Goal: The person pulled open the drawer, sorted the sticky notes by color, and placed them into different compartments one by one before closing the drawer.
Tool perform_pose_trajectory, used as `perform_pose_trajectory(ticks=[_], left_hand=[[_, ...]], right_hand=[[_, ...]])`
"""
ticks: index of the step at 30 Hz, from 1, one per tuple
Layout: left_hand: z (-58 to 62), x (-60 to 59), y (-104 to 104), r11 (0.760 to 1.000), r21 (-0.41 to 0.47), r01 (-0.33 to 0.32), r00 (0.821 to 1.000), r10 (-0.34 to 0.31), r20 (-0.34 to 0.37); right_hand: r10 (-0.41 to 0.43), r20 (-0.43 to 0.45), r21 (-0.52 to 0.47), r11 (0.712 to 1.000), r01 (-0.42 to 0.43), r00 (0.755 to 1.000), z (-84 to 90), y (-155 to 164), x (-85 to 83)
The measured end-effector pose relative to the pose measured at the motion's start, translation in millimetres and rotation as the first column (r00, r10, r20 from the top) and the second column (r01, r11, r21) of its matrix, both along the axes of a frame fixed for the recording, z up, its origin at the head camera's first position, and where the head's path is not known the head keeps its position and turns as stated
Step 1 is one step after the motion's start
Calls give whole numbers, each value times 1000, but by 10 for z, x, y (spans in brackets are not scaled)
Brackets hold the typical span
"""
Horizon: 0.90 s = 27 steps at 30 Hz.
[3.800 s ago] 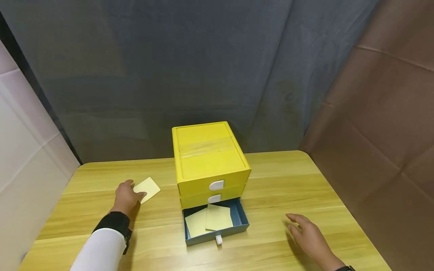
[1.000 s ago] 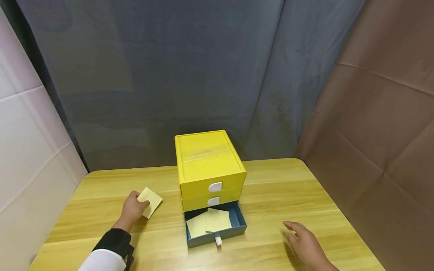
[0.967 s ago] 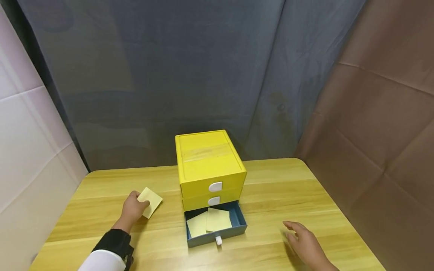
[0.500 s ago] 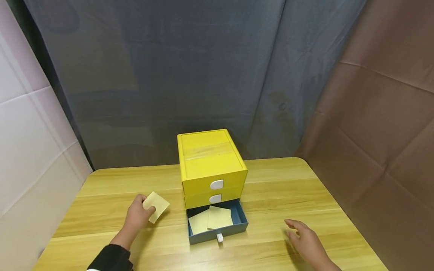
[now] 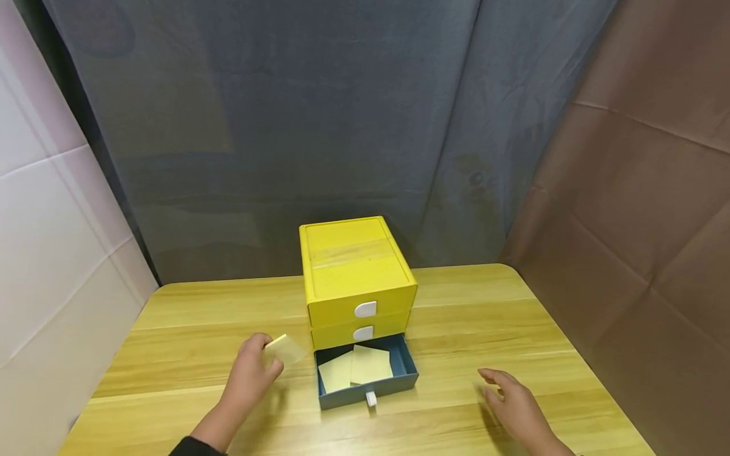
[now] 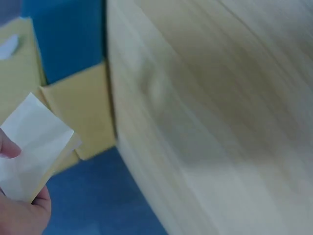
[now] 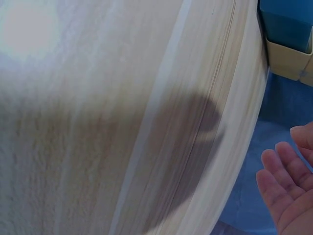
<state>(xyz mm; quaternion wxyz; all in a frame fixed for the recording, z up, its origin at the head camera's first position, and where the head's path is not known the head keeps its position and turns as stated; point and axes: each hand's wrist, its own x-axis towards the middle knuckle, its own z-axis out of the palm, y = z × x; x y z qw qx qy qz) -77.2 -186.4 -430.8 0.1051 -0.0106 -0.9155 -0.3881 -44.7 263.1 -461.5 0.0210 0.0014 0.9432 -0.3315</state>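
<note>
My left hand (image 5: pixel 249 380) pinches a pad of pale yellow sticky notes (image 5: pixel 286 350) between thumb and fingers, above the table just left of the pulled-out blue drawer (image 5: pixel 393 384). Up close in the left wrist view, the same pad (image 6: pixel 36 142) is tilted, with its edge showing. Two more yellow sticky notes (image 5: pixel 371 365) lie inside that drawer, one overlapping the other. The drawer is the lowest of a yellow drawer box (image 5: pixel 358 263). Off to the right, my right hand (image 5: pixel 519 408) is held near the tabletop with fingers loosely bent and nothing in them.
The two upper yellow drawers are pushed in and bear white pull tabs (image 5: pixel 365 309). A wood-grain table (image 5: pixel 456 329) carries everything. A grey curtain (image 5: pixel 342 126) hangs behind, with a white cloth (image 5: pixel 57 209) at left and a brown one (image 5: pixel 644 209) at right.
My left hand has lifted the sticky-note pad off the left of the table and carried it right, toward the drawer, tilting it. My right hand has stayed in place.
</note>
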Motion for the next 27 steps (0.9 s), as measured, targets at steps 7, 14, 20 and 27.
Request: perform_pose_trajectory(ticks=[7, 14, 20, 27], left_hand=[[12, 54, 299, 994, -93, 54, 951, -80, -300], [1, 48, 596, 984, -120, 134, 907, -171, -385], [-100, -2, 795, 972, -132, 193, 906, -228, -357], [-160, -23, 895, 966, -130, 223, 927, -252, -279]], right_hand=[[-1, 4, -5, 1000, 1, 1000, -5, -1, 5], [-6, 1, 4, 1000, 6, 1000, 1, -6, 21], [-8, 0, 4, 1000, 8, 1000, -20, -6, 33], [-14, 12, -18, 1000, 14, 1000, -40, -7, 50]])
